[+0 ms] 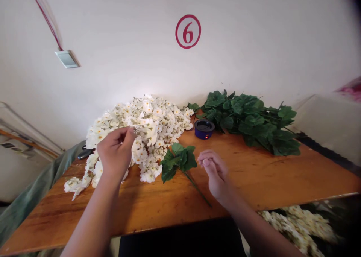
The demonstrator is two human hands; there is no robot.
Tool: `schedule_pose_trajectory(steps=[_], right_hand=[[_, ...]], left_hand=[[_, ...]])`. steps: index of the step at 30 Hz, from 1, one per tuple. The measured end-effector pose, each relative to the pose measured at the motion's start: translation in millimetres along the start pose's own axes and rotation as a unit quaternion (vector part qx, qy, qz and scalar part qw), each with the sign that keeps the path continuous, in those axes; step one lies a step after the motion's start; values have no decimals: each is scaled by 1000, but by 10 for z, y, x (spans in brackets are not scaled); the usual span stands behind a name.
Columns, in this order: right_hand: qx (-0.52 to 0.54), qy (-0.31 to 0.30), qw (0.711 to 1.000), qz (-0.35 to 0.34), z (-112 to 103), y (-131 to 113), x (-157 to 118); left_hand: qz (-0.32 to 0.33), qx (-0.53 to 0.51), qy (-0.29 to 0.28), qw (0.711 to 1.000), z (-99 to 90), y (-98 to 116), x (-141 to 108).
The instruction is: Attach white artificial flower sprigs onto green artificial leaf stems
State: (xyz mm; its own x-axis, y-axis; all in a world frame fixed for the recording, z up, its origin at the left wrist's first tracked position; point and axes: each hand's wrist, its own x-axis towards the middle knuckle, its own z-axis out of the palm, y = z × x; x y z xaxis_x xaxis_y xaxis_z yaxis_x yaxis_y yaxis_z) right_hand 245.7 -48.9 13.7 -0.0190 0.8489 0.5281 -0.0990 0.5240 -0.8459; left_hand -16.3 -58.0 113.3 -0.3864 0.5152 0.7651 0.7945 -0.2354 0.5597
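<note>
My left hand (115, 151) is above the near edge of a large heap of white artificial blossom sprays (146, 125), with thumb and fingertips pinched on a thin flower stem (141, 128). My right hand (214, 172) is over the wooden table (254, 181), its fingers curled together with nothing visible in them. Between my hands lies a single green leaf sprig (177, 161), its long stem slanting toward me. Behind it is a heap of green artificial leaf sprays (251, 121).
A round dark-blue device (204, 129) with a small red light stands between the heaps. A grey-green cloth (31, 193) hangs along the left table edge, and a black object (84, 154) sits behind the flowers. More white blossoms (296, 227) lie below the table's right front edge.
</note>
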Motion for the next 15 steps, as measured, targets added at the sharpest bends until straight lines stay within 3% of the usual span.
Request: schedule_pose_trajectory(steps=[2, 5, 7, 10, 13, 15], right_hand=[[136, -69, 983, 106, 139, -146, -52], [328, -142, 904, 234, 337, -371, -66], [389, -116, 872, 272, 419, -491, -49], [406, -18, 859, 311, 460, -569, -42], [382, 38, 856, 346, 464, -525, -106], [372, 53, 856, 355, 481, -470, -180]], left_hand=[[-22, -126, 73, 989, 4, 267, -167], [25, -204, 74, 976, 105, 533, -572], [88, -193, 41, 976, 190, 580, -857], [118, -193, -25, 974, 284, 524, -1178], [134, -174, -44, 975, 343, 457, -1326], [168, -158, -93, 969, 376, 438, -1351]])
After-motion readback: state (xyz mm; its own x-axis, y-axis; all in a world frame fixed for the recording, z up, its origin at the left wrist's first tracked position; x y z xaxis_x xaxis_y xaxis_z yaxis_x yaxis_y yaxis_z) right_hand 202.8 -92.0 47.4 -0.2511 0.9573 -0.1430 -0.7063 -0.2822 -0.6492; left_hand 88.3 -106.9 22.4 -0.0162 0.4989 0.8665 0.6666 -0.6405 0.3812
